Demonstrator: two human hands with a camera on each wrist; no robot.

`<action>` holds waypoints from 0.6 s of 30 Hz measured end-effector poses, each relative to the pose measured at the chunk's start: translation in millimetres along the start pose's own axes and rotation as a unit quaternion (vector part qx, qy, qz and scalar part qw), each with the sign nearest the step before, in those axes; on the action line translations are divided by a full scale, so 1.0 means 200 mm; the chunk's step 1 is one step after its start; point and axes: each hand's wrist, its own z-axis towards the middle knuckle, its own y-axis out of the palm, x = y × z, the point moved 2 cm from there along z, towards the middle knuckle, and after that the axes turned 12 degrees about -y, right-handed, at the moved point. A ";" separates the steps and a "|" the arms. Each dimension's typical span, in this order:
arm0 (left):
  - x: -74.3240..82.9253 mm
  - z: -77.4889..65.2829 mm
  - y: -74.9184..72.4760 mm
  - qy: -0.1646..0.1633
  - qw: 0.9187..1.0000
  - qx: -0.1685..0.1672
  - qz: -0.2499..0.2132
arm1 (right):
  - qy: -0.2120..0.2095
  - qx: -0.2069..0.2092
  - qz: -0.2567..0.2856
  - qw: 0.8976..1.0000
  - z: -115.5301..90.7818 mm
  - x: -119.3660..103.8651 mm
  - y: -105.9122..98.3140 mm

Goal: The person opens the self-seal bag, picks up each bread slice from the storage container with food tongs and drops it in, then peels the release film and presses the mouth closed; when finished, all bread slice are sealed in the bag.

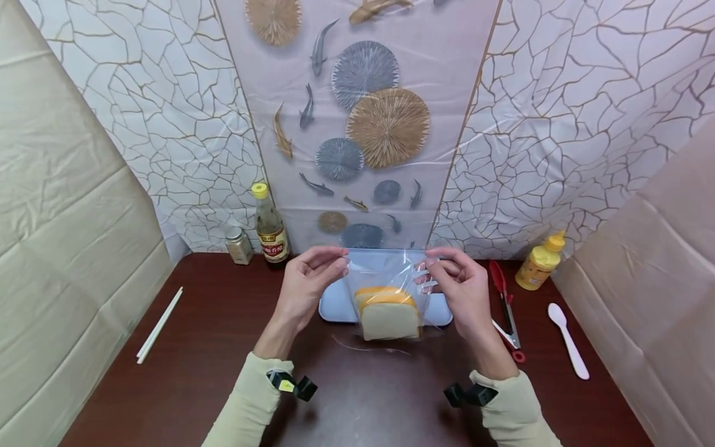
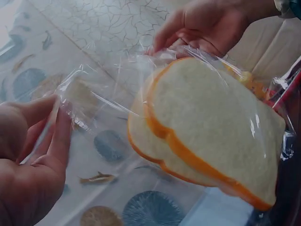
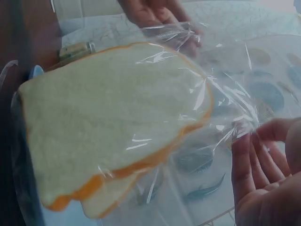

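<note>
Two slices of bread (image 1: 390, 320) with orange crust edges sit inside a clear plastic bag (image 1: 385, 267). My left hand (image 1: 306, 279) pinches the bag's upper left corner between thumb and fingers. At the upper right corner, my right hand (image 1: 459, 282) pinches the film the same way. In the left wrist view the bread slices (image 2: 211, 122) lean against each other, one overlapping the other, and the film stretches from them to the left hand (image 2: 33, 155). A light blue tray (image 1: 335, 304) lies behind the bag, partly hidden by it.
A sauce bottle (image 1: 272, 230) and a spice jar (image 1: 239, 246) stand at the back left, with white chopsticks (image 1: 159, 325) lying nearer. On the right are red-tipped tongs (image 1: 507, 307), a yellow squeeze bottle (image 1: 539, 264) and a white spoon (image 1: 568, 341). A patterned cloth hangs behind.
</note>
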 end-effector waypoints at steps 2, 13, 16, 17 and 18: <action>-0.02 0.00 -0.01 -0.029 0.999 -0.018 0.025 | -0.005 0.005 0.003 1.000 0.00 -0.01 0.00; -0.04 0.00 0.02 -0.027 0.992 -0.111 0.059 | -0.022 0.111 0.035 0.993 0.01 -0.08 -0.06; -0.07 0.00 0.03 -0.012 0.988 -0.129 0.086 | -0.022 0.112 0.045 0.992 0.02 -0.09 -0.07; -0.08 0.00 0.03 -0.003 0.986 -0.133 0.101 | -0.022 0.111 0.047 0.993 0.02 -0.09 -0.07; -0.09 0.00 0.03 0.004 0.984 -0.133 0.115 | -0.021 0.109 0.050 0.993 0.02 -0.09 -0.06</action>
